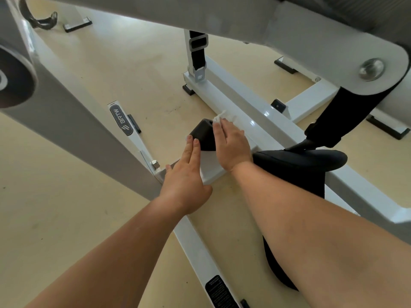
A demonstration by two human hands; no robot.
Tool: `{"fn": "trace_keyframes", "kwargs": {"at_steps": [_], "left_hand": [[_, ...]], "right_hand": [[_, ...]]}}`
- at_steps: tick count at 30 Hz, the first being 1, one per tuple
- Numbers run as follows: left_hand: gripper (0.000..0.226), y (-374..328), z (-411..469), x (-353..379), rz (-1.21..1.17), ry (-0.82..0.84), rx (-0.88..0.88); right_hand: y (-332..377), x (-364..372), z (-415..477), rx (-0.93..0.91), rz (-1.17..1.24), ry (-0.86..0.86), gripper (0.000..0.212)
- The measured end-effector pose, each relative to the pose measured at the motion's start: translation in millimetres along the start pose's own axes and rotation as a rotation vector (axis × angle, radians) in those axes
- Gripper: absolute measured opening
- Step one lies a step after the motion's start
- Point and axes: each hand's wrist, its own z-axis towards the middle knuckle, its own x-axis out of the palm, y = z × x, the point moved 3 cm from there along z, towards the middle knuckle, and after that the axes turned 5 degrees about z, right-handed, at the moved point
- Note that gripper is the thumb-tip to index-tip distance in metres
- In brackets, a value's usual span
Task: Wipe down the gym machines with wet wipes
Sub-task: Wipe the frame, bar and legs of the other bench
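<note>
two bare forearms reach down from the bottom edge toward the low white metal base frame [262, 127] of a gym machine standing on the pale yellow floor [124, 70]. left hand [185, 176] lies flat on the frame, fingers straight and close together, fingertips touching a black wedge-shaped rubber block [203, 135]. right hand [233, 145] presses a crumpled white wet wipe [223, 116] onto the frame's long bar just beside that block, fingers together over it, the wipe bunching out past the fingertips. a black padded seat [307, 161] sits just right of the right wrist.
</note>
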Motion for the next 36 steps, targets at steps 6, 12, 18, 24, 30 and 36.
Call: {"fn": "trace_keyframes", "kwargs": {"at_steps": [6, 12, 18, 24, 30, 36], "left_hand": [[0.115, 0, -1, 0, 0.021, 0.011, -0.005], [0.113, 0, 0, -1, 0.018, 0.012, 0.015], [0.114, 2, 0, -2, 0.022, 0.039, -0.003], [0.119, -1, 0, 1, 0.059, 0.048, -0.019], [0.121, 0, 1, 3, 0.075, 0.047, -0.015], [0.115, 2, 0, -10, 0.086, 0.057, 0.011]], "right_hand": [[27, -1, 10, -0.179, 0.014, 0.036, 0.033], [13, -16, 7, -0.088, -0.004, -0.270, 0.025], [-4, -7, 29, 0.500, 0.331, -0.072, 0.020], [14, -13, 35, 0.307, 0.094, -0.030, 0.030], [55, -7, 14, -0.065, 0.117, 0.030, 0.035], [51, -21, -28, -0.248, -0.005, 0.169, 0.035]]}}
